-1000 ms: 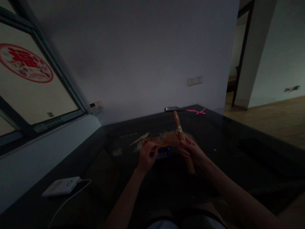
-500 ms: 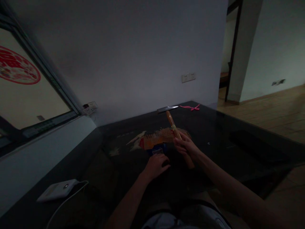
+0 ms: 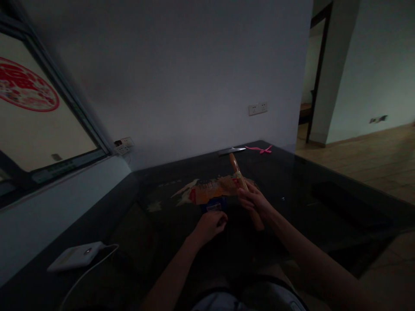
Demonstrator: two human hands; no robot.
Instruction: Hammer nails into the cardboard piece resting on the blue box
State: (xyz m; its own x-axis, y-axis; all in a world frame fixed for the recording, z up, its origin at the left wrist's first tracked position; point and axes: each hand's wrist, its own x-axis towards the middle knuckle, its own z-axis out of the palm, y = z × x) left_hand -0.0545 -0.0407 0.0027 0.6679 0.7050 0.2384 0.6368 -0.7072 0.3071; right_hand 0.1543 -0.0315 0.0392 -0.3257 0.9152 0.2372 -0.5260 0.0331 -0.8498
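Note:
In the head view, a hammer with a light wooden handle is in my right hand. Its fingers wrap round the handle, and the narrow metal head points away from me, tilted upward. My left hand is beside a small blue object, right at its near side. The left fingers are curled inward; their tips are hidden, so I cannot tell whether they grip anything. Behind the blue object lies an orange, red and tan printed piece, partly covered by the right hand.
The dark glossy table reaches to the wall. A pink ribbon-like strip lies at its far corner. At left is a white power bank with a cable. A dark flat object rests on the right.
My left fingers and thumb have curled in more, and that hand has shifted slightly left. The hammer's head has turned a little; the right hand is nearly in the same place.

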